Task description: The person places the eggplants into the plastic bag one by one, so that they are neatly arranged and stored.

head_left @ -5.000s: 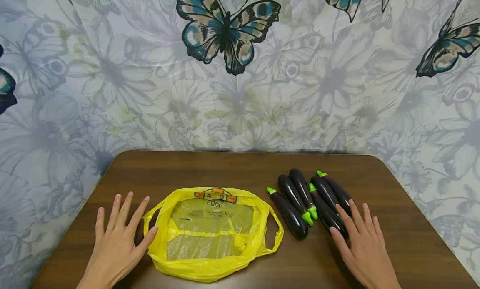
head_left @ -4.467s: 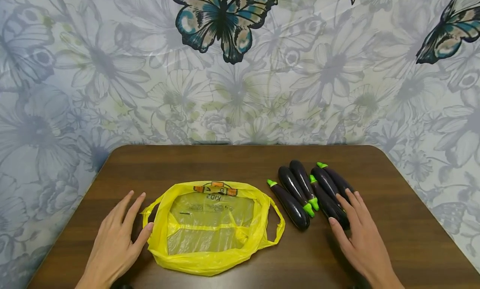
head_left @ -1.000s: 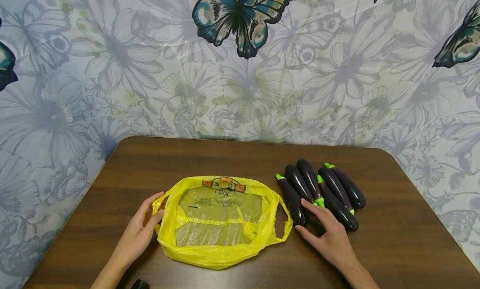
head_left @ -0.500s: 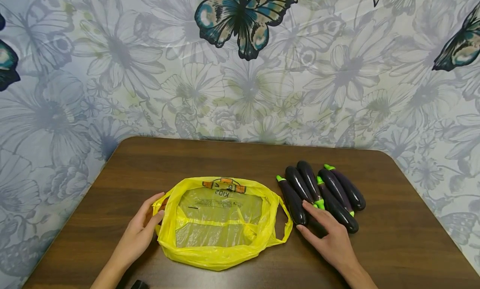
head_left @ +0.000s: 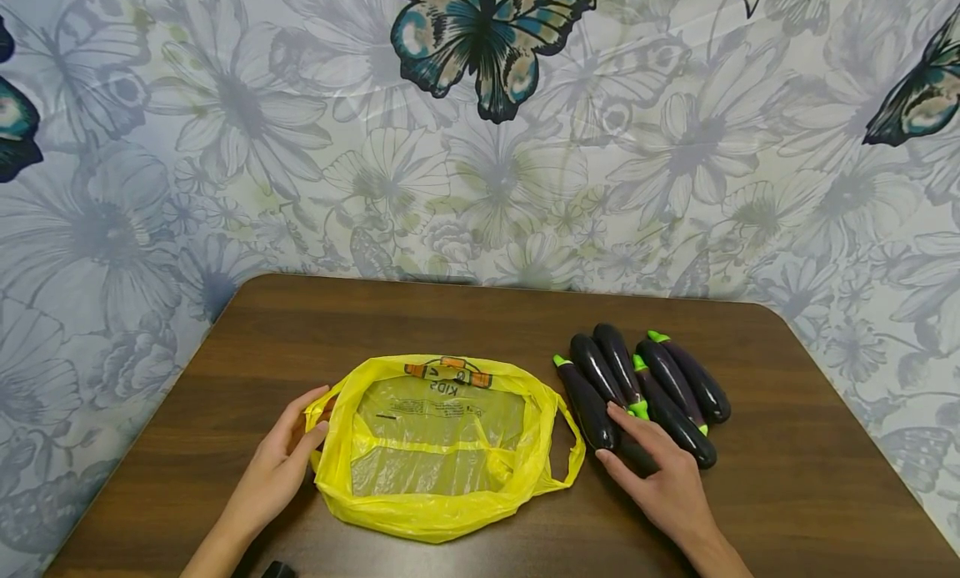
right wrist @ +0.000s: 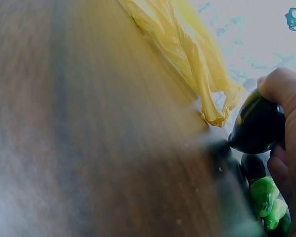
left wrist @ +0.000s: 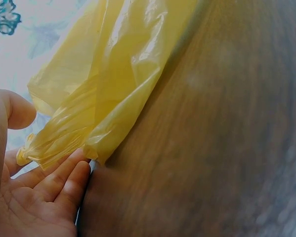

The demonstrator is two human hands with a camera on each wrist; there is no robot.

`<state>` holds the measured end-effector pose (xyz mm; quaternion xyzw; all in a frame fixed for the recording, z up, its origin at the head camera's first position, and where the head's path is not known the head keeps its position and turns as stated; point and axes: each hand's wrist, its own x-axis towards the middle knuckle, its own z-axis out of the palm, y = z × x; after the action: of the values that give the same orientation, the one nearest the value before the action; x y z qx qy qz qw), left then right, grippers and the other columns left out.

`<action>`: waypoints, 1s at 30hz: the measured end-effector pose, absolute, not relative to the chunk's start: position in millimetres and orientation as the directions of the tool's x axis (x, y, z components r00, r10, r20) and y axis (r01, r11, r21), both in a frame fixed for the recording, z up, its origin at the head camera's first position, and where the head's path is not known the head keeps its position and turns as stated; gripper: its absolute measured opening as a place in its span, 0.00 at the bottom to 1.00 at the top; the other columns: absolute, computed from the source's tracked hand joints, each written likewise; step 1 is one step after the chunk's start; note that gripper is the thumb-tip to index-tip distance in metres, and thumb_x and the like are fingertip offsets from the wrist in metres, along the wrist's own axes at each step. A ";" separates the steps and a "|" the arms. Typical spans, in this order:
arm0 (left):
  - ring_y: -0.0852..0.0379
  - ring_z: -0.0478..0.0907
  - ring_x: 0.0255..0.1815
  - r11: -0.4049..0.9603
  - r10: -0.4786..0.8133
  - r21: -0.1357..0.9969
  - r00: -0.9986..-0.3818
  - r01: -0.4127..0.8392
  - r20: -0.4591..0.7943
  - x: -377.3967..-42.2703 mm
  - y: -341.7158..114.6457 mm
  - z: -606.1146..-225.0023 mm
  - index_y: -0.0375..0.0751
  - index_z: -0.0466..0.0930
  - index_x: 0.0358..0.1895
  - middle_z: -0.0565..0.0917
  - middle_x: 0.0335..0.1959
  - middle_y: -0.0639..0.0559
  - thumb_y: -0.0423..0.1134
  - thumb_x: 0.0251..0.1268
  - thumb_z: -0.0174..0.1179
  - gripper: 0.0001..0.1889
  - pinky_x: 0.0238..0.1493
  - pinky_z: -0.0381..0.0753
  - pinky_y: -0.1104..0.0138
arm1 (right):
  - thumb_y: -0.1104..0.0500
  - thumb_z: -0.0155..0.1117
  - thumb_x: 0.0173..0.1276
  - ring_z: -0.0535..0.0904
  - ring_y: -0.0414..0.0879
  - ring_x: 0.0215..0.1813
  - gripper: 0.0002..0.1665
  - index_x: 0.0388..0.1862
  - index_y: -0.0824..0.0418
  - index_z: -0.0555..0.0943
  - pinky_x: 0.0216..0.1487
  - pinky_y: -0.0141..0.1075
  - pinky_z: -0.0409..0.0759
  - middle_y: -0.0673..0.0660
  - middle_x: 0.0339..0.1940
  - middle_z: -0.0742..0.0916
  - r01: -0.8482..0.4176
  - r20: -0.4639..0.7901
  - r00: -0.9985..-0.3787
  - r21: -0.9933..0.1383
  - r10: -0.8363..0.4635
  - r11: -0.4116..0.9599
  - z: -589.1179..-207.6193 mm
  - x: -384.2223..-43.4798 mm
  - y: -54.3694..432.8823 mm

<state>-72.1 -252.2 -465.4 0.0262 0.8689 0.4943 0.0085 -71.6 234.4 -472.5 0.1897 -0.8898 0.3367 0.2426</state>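
Observation:
A yellow plastic bag (head_left: 431,515) lies on the table with its wide mouth facing up and a loop handle at each side. At its left handle is my left hand (head_left: 273,465); in the left wrist view the fairly straight fingers (left wrist: 63,177) touch the yellow plastic, while the thumb stands apart from it. Several glossy dark eggplants (head_left: 678,428) with green stems lie right of the bag. My right hand (head_left: 663,482) grips the lower end of the leftmost eggplant (head_left: 585,403), thumb on one side and fingers on the other, as the right wrist view also shows.
The brown wooden table (head_left: 390,311) has rounded far corners and stands against a wall covering (head_left: 660,144) printed with flowers and butterflies. A small black object (head_left: 279,570) shows at the near edge, below the left forearm.
Several seconds ago both hands lay spread. Since then the left has moved to the bag's handle and the right has moved left onto the leftmost eggplant. Over the last second almost nothing differs.

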 end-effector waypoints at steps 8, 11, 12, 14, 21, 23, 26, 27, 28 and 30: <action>0.35 0.66 0.75 0.504 0.060 0.863 -0.998 0.039 0.010 -72.5 -251.9 -464.4 0.46 0.56 0.81 0.63 0.78 0.35 0.49 0.85 0.47 0.28 0.54 0.63 0.87 | 0.67 0.84 0.51 0.76 0.28 0.65 0.40 0.66 0.55 0.83 0.64 0.16 0.67 0.56 0.62 0.87 -0.492 0.550 -0.819 -0.530 -0.161 0.691 -471.6 -70.2 235.7; 0.35 0.66 0.75 0.506 0.060 0.862 -0.998 0.041 0.012 -72.5 -252.1 -464.4 0.46 0.56 0.81 0.63 0.78 0.35 0.49 0.85 0.47 0.28 0.54 0.62 0.88 | 0.68 0.83 0.51 0.76 0.29 0.65 0.40 0.66 0.56 0.83 0.63 0.17 0.68 0.56 0.63 0.86 -0.495 0.551 -0.820 -0.544 -0.157 0.677 -471.1 -69.9 235.5; 0.35 0.66 0.75 0.506 0.061 0.862 -0.998 0.041 0.012 -72.4 -252.3 -464.6 0.46 0.56 0.81 0.63 0.78 0.35 0.49 0.85 0.47 0.28 0.54 0.63 0.87 | 0.69 0.83 0.50 0.77 0.29 0.65 0.40 0.66 0.57 0.83 0.62 0.17 0.69 0.56 0.63 0.86 -0.507 0.562 -0.812 -0.544 -0.158 0.669 -471.1 -70.1 235.2; 0.35 0.67 0.74 0.507 0.064 0.861 -0.998 0.041 0.011 -72.1 -252.7 -465.0 0.45 0.56 0.81 0.63 0.78 0.34 0.49 0.85 0.46 0.29 0.53 0.66 0.86 | 0.71 0.83 0.48 0.77 0.30 0.64 0.41 0.65 0.59 0.83 0.61 0.18 0.71 0.58 0.63 0.87 -0.533 0.588 -0.793 -0.542 -0.159 0.650 -471.0 -70.7 234.0; 0.35 0.69 0.73 0.504 0.066 0.863 -0.998 0.045 0.013 -71.8 -253.6 -465.6 0.45 0.56 0.81 0.64 0.78 0.34 0.48 0.86 0.46 0.28 0.53 0.70 0.82 | 0.75 0.82 0.42 0.81 0.36 0.60 0.40 0.61 0.69 0.83 0.57 0.19 0.75 0.66 0.58 0.87 -0.645 0.701 -0.693 -0.499 -0.168 0.579 -465.5 -71.2 225.6; 0.35 0.68 0.73 0.505 0.065 0.862 -0.998 0.041 0.009 -71.9 -253.6 -465.5 0.45 0.56 0.81 0.64 0.78 0.34 0.49 0.86 0.46 0.29 0.53 0.70 0.82 | 0.73 0.82 0.46 0.81 0.36 0.62 0.37 0.60 0.70 0.83 0.58 0.19 0.74 0.67 0.58 0.87 -0.656 0.710 -0.684 -0.499 -0.168 0.566 -466.4 -71.5 225.2; 0.36 0.68 0.73 0.505 0.064 0.862 -0.998 0.036 0.004 -72.2 -253.6 -465.6 0.46 0.56 0.81 0.63 0.78 0.34 0.49 0.86 0.46 0.29 0.53 0.70 0.82 | 0.69 0.83 0.51 0.80 0.36 0.64 0.35 0.60 0.70 0.83 0.59 0.20 0.74 0.66 0.59 0.87 -0.672 0.718 -0.675 -0.502 -0.172 0.544 -472.3 -72.8 227.0; 0.36 0.68 0.74 0.505 0.064 0.862 -0.998 0.035 0.003 -72.4 -253.7 -465.8 0.46 0.56 0.81 0.63 0.78 0.34 0.49 0.86 0.46 0.29 0.53 0.70 0.82 | 0.68 0.83 0.52 0.80 0.37 0.64 0.35 0.60 0.71 0.83 0.60 0.20 0.74 0.67 0.59 0.87 -0.677 0.719 -0.672 -0.503 -0.174 0.537 -472.4 -72.5 226.3; 0.36 0.68 0.74 0.505 0.063 0.862 -0.998 0.033 0.001 -72.4 -253.7 -465.9 0.46 0.56 0.81 0.63 0.78 0.35 0.49 0.86 0.46 0.29 0.54 0.69 0.83 | 0.67 0.83 0.53 0.80 0.37 0.64 0.34 0.60 0.71 0.83 0.60 0.20 0.74 0.67 0.59 0.87 -0.679 0.719 -0.672 -0.504 -0.177 0.534 -472.3 -72.1 225.6; 0.36 0.67 0.74 0.504 0.062 0.863 -0.998 0.032 0.001 -72.4 -253.8 -466.3 0.46 0.56 0.81 0.63 0.78 0.35 0.49 0.86 0.46 0.29 0.54 0.68 0.83 | 0.68 0.83 0.52 0.80 0.37 0.64 0.35 0.60 0.71 0.82 0.59 0.20 0.74 0.67 0.59 0.87 -0.683 0.718 -0.672 -0.506 -0.182 0.526 -471.8 -71.3 223.7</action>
<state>-72.4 -253.8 -466.3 0.0271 0.8671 0.4971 0.0152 -71.3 223.7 -471.8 0.2644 -0.8180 0.4085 0.3067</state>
